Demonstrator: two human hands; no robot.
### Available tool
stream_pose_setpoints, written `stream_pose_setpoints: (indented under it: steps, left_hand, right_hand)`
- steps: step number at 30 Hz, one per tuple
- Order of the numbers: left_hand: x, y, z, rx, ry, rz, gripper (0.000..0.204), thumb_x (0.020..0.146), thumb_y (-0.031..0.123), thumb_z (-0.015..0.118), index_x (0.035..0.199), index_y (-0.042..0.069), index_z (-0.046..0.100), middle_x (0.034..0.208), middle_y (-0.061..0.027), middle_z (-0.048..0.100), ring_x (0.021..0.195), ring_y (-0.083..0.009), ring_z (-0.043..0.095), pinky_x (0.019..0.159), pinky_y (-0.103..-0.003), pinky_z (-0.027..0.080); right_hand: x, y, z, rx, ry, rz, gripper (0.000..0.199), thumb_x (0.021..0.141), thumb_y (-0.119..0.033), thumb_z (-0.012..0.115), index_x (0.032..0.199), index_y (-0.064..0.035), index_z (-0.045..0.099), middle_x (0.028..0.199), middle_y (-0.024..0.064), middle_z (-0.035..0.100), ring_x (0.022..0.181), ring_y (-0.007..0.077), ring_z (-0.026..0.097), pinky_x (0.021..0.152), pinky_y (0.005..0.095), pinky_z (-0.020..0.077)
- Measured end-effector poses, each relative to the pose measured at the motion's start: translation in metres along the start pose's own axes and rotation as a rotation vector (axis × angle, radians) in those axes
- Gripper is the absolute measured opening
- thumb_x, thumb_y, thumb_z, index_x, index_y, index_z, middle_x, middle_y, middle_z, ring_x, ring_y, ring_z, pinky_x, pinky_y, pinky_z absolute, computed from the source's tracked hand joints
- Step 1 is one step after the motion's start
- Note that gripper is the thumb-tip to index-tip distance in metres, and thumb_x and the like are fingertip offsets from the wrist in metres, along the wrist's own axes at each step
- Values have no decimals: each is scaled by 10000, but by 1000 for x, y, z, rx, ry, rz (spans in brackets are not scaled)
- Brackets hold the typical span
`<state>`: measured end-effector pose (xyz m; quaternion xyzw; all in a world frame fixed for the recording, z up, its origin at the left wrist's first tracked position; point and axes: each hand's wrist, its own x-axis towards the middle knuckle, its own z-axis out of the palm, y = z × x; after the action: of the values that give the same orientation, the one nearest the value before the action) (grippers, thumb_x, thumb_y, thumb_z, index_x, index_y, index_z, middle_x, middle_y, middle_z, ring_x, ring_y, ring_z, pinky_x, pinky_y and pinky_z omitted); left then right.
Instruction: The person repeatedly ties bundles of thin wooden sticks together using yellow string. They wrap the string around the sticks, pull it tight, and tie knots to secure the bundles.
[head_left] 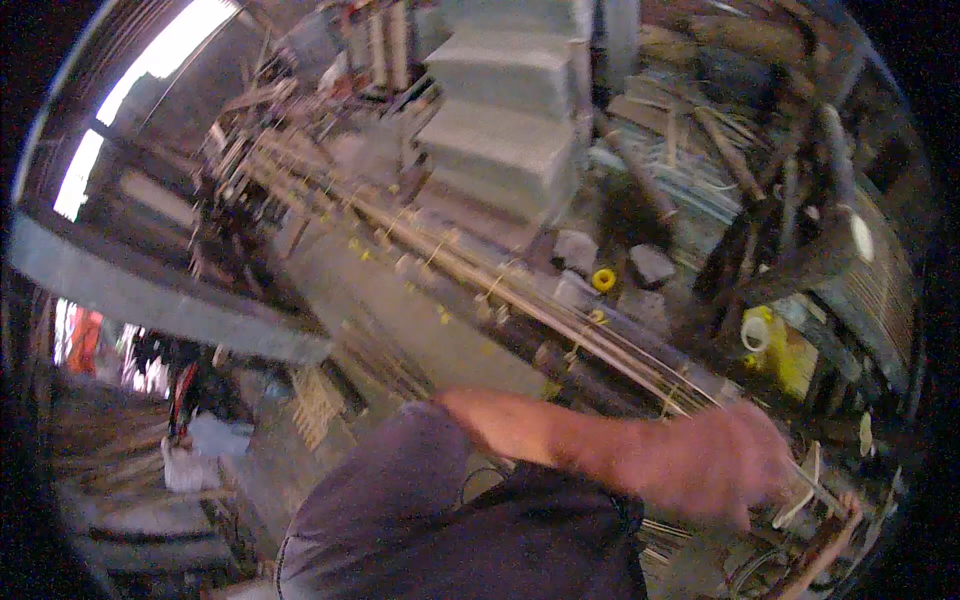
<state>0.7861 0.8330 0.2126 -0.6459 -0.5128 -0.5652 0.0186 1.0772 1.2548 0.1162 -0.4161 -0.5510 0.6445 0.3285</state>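
Note:
My left arm reaches across to the right from a dark grey sleeve. My left hand is closed in a fist, with its fingers blurred. A thin, pale rod-like piece sticks out of its far side, and I cannot make out its kind. My right hand shows at the lower right rim, close to that piece's other end, with its fingers too smeared to read. Beneath and beyond my left hand runs a bundle of long thin wooden strips, tied at intervals with cord and stretching to the upper left.
Pale concrete steps rise at the back. Stone blocks, a yellow ring and a yellow container stand beyond the strips. Logs lie at the right. A grey beam crosses the left, near a whitish bag.

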Motion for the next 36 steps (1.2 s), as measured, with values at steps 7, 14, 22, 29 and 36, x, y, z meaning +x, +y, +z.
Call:
stream_pose_setpoints:
  steps: [7, 14, 22, 29, 36]
  left_hand:
    - [29, 29, -19, 90, -105, -216, 513, 758, 367, 691, 1148, 55, 577, 1190, -172, 547, 1164, -365, 486, 1026, -450, 374]
    - [-84, -127, 58, 218, -297, -719, 181, 877, 238, 549, 909, 114, 677, 856, -114, 678, 786, -308, 648, 687, -401, 508]
    - [-60, -135, 107, 410, -502, -596, 184, 905, 177, 568, 955, 20, 652, 906, -168, 640, 845, -374, 612, 724, -428, 485]
    - [-69, -144, 142, 449, -618, -718, 172, 890, 177, 595, 951, 28, 657, 891, -168, 650, 844, -366, 628, 729, -432, 493]
    - [-56, -140, 157, 416, -632, -785, 200, 889, 178, 591, 1034, 62, 664, 1031, -167, 657, 899, -360, 632, 766, -420, 509]
  right_hand:
    - [-56, -61, 21, 55, 153, 19, 454, 916, -426, 475, 1192, -73, 542, 1200, 107, 563, 1151, 263, 493, 1015, 456, 384]
    - [-47, 29, 138, 445, -200, 6, 142, 938, -233, 536, 938, -91, 535, 1017, 51, 609, 1020, 189, 587, 837, 359, 462]
    - [-189, 213, -15, -82, -30, 412, 475, 930, -398, 565, 1252, -51, 522, 1133, 77, 624, 1061, 172, 588, 837, 330, 480]
    - [-232, 234, 6, -230, -350, 563, 449, 914, -261, 608, 1252, 17, 508, 1169, 116, 607, 1103, 254, 574, 986, 379, 430]
    - [-147, 254, 133, -537, -683, 192, 455, 898, -391, 591, 1221, -70, 590, 1147, 213, 621, 1048, 309, 612, 920, 406, 466]
